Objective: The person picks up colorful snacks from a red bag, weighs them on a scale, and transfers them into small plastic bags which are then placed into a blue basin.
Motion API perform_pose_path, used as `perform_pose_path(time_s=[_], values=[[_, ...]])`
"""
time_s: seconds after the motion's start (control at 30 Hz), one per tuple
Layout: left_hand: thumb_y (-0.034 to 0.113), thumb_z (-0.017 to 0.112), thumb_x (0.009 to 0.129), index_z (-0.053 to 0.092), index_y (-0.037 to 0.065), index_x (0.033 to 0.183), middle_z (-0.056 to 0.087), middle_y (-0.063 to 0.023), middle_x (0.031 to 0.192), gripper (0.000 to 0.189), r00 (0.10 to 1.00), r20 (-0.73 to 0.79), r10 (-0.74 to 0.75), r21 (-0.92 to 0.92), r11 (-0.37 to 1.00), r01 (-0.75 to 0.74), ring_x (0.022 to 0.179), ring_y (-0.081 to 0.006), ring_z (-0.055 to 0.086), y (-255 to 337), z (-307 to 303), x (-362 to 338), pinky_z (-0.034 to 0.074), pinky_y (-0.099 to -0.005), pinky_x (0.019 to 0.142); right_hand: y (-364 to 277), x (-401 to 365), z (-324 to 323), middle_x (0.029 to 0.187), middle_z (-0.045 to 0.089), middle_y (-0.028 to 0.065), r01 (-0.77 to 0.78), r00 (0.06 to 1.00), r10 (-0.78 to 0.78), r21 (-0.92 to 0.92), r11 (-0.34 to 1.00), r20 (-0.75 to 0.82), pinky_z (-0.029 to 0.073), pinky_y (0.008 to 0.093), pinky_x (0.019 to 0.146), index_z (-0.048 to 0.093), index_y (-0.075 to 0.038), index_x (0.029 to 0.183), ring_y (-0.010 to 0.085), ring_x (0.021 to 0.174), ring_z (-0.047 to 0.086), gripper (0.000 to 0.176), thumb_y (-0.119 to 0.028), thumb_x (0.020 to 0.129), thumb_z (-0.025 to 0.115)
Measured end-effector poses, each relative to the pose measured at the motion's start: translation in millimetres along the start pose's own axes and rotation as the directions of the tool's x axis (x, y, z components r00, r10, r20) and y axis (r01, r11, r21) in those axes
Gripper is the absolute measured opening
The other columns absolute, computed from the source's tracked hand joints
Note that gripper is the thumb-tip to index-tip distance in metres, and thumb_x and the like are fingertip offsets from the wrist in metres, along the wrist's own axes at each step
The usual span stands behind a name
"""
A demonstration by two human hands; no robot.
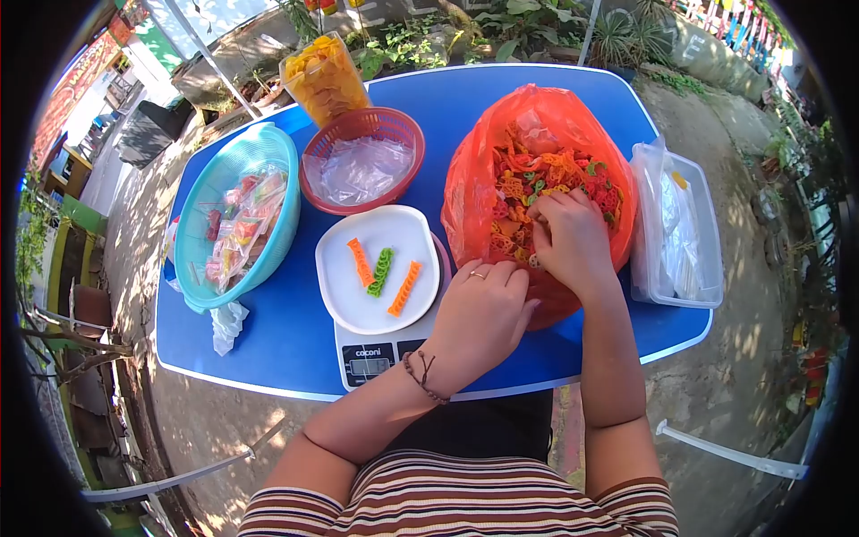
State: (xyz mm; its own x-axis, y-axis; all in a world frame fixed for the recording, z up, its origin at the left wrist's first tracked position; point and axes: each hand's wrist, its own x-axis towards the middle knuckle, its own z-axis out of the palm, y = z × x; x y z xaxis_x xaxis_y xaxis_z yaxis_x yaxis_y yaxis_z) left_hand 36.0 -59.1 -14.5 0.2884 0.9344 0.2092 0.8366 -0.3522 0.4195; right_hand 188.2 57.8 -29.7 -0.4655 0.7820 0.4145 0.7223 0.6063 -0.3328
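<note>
My left hand (488,304) is closed on the near rim of an orange-red plastic bag (470,192), its fingers bent over the edge. Inside the bag is a heap of colourful lattice-shaped crackers (559,170), orange, red, yellow and green. My right hand (573,237) reaches into the heap from the near side, thumb and index finger apart, the other fingertips partly hidden among the crackers. Left of the bag, a white plate (344,304) sits on a kitchen scale (369,365) and carries an orange twist (360,261), a green twist (380,272) and another orange twist (403,288).
A turquoise basket (291,192) with wrapped packets stands at the left. Behind the plate are a red basket (412,134) of clear plastic bags and a tub of yellow chips (324,80). A clear container (707,259) stands right. Crumpled white plastic (228,327) lies near the blue table's (268,362) edge.
</note>
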Motion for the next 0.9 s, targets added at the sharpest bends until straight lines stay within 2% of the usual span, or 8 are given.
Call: perform_pose_path(time_s=[0.13,0.2,0.27,0.37,0.53,0.67,0.8,0.9], values=[[0.008,0.067,0.089,0.06,-0.004,0.124,0.066,-0.0233,0.114,0.037,0.946,-0.323,-0.04,-0.136,0.991,-0.005,0.105,-0.039,0.064,-5.1,2.9,2.5,0.051,-0.0439,0.092,-12.7,5.1,-1.4,0.092,0.07,0.0119,0.111,0.975,-0.07,0.196,0.974,-0.209,0.053,0.0406,0.081,0.067,-0.003,0.094,0.0294,0.088,0.065,0.015,0.001,0.08,0.069],[0.005,0.067,0.089,0.059,-0.005,0.125,0.067,-0.0237,0.112,0.038,0.92,-0.384,-0.077,-0.139,0.99,0.024,0.104,-0.0398,0.065,-7.5,-1.8,2.9,0.051,-0.0451,0.092,-16.6,5.6,1.5,0.091,0.07,0.011,0.125,0.973,-0.035,0.392,0.912,-0.229,0.054,0.0369,0.077,0.066,-0.002,0.098,0.0246,0.085,0.067,0.016,0.003,0.082,0.068],[0.004,0.067,0.089,0.057,-0.004,0.127,0.068,-0.0231,0.109,0.04,0.904,-0.413,-0.106,-0.139,0.989,0.052,0.101,-0.0398,0.066,-12.4,-6.7,2.8,0.051,-0.0455,0.091,-19.7,3.2,8.2,0.091,0.07,0.0094,0.099,0.982,0.024,0.623,0.776,-0.187,0.055,0.0304,0.074,0.066,-0.001,0.104,0.0175,0.082,0.069,0.021,0.007,0.085,0.068],[0.005,0.07,0.087,0.056,-0.001,0.13,0.07,-0.0193,0.102,0.045,0.914,-0.387,-0.124,-0.112,0.99,0.087,0.096,-0.0372,0.067,-23.1,-12.6,0.6,0.051,-0.044,0.086,-31.0,1.2,12.0,0.091,0.069,0.0068,-0.027,0.997,0.079,0.913,0.407,-0.005,0.055,0.0245,0.074,0.063,-0.001,0.114,0.0089,0.083,0.068,0.025,0.008,0.091,0.065],[0.007,0.074,0.085,0.063,0.005,0.122,0.074,-0.0081,0.091,0.039,0.918,-0.354,-0.179,-0.174,0.977,0.123,0.088,-0.0248,0.071,-34.5,-27.4,-11.7,0.047,-0.0395,0.083,-40.2,-3.8,19.6,0.09,0.069,0.0049,0.001,1.0,-0.003,0.913,0.408,0.001,0.056,0.0252,0.077,0.061,0.0,0.116,0.008,0.086,0.067,0.026,0.009,0.092,0.064],[0.008,0.074,0.086,0.072,0.01,0.107,0.075,-0.0038,0.091,0.021,0.898,-0.417,-0.142,-0.131,0.987,0.095,0.088,-0.0184,0.071,-50.0,-41.1,-29.9,0.04,-0.0419,0.097,-49.8,-6.6,24.2,0.089,0.069,0.0064,0.081,0.996,-0.014,0.914,0.396,-0.083,0.056,0.0263,0.075,0.063,0.001,0.108,0.0098,0.084,0.068,0.021,0.007,0.089,0.07],[0.012,0.077,0.085,0.075,0.018,0.103,0.075,0.0011,0.093,0.019,0.895,-0.445,-0.037,0.026,0.998,0.054,0.095,-0.0159,0.069,-71.7,-60.6,-46.2,0.036,-0.0454,0.106,-60.9,-5.1,28.4,0.085,0.069,0.0096,0.205,0.978,-0.147,0.783,0.587,-0.146,0.056,0.0284,0.069,0.067,0.002,0.088,0.0167,0.078,0.071,0.011,0.003,0.083,0.077],[0.016,0.077,0.086,0.075,0.019,0.102,0.073,0.0014,0.09,0.016,0.909,-0.416,0.02,0.1,0.995,0.024,0.09,-0.0176,0.068,-89.4,-72.0,-58.9,0.037,-0.0472,0.104,-75.2,-3.3,25.9,0.087,0.07,0.01,0.266,0.961,-0.247,0.675,0.688,-0.127,0.056,0.0282,0.067,0.067,0.002,0.091,0.0181,0.076,0.071,0.012,0.002,0.084,0.077]])
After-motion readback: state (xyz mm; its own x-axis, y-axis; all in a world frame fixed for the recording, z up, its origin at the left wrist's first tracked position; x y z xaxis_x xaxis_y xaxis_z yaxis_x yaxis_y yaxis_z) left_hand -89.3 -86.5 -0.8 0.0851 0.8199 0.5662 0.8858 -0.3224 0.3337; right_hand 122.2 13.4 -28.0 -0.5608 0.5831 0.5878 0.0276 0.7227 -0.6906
